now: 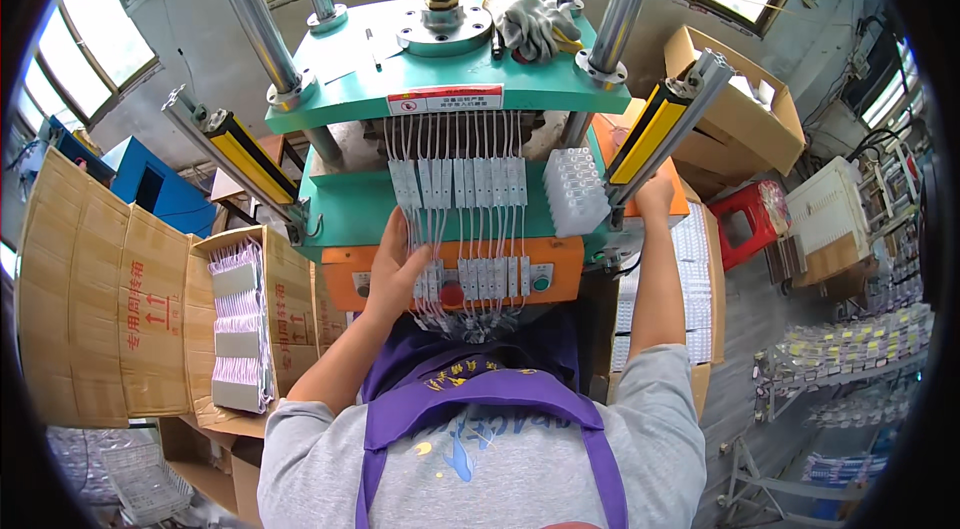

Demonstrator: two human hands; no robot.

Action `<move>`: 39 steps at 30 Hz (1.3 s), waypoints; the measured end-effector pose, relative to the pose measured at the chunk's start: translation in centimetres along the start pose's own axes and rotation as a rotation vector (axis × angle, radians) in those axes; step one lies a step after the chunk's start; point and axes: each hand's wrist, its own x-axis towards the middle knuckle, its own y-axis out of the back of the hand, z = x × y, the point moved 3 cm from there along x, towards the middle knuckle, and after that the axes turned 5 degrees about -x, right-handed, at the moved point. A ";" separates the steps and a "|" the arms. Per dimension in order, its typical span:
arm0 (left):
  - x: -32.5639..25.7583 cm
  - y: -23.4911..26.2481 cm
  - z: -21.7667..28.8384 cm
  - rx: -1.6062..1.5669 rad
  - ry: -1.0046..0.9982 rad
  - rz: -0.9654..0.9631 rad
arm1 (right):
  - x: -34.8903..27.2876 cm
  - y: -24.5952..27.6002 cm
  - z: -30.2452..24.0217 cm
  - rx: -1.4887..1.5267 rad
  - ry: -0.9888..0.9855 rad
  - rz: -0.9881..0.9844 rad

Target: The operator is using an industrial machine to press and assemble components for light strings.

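White strips (470, 183), seemingly lined up but not yet removed, are being touched before the green press (350, 84) by the spread left hand (395, 271), while the right hand (655, 197), grip unclear, is being held at the press's right.

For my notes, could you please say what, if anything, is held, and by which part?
Left hand: at the left edge of white rectangular wired modules, grip unclear; right hand: partly hidden, unclear.

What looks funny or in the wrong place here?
Maybe the crumpled gray gloves on top of the green machine. They look a bit odd there because the person's left hand and right hand are bare. I can't see anything clearly spilled or broken.
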 end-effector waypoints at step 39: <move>10.3 1.1 4.0 -0.329 0.086 -0.014 | -15.9 -6.7 -23.5 0.786 -0.108 -0.734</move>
